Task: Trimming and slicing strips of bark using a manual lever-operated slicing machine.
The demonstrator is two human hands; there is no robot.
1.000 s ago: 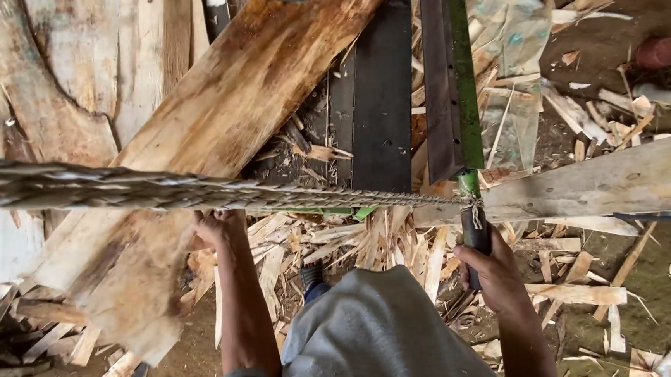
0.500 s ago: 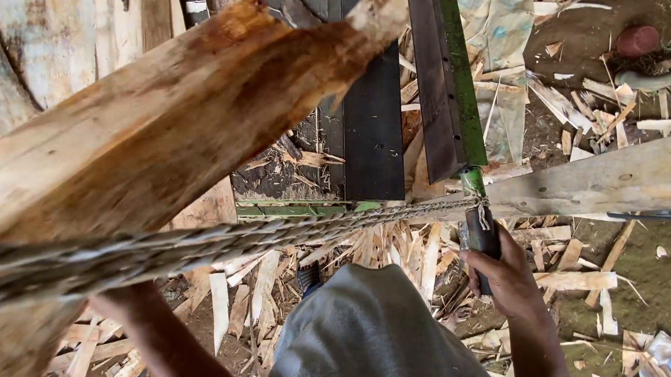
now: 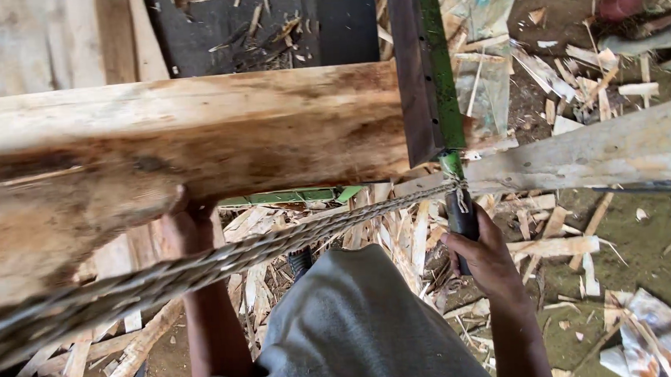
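1. Bottom centre of the frame: the person's grey-clothed body (image 3: 352, 335), seen from above, with both bare arms reaching upward into the picture.
2. Lower right: the right hand (image 3: 486, 258) is closed around the dark handle (image 3: 461, 218) of a long green-and-dark metal bar (image 3: 430, 66) that runs up to the top edge.
3. Left of centre: the left hand (image 3: 186, 221) presses up under a thick, rough wooden slab (image 3: 192, 135); its fingers are hidden by the wood, so I cannot tell how it grips.
4. A twisted rope (image 3: 200, 266) crosses from lower left to the bar's handle, passing between the arms.
5. Right side: a pale plank (image 3: 605, 149) lies across, touching the bar.
6. Beyond: wood offcuts (image 3: 564, 244) litter the dirt ground.
7. Risks, as I judge them: the heavy slab, held by one hand, could tip or slide onto the arm; its rough edge could splinter the palm; the rope could snag; loose scraps could make footing slip.
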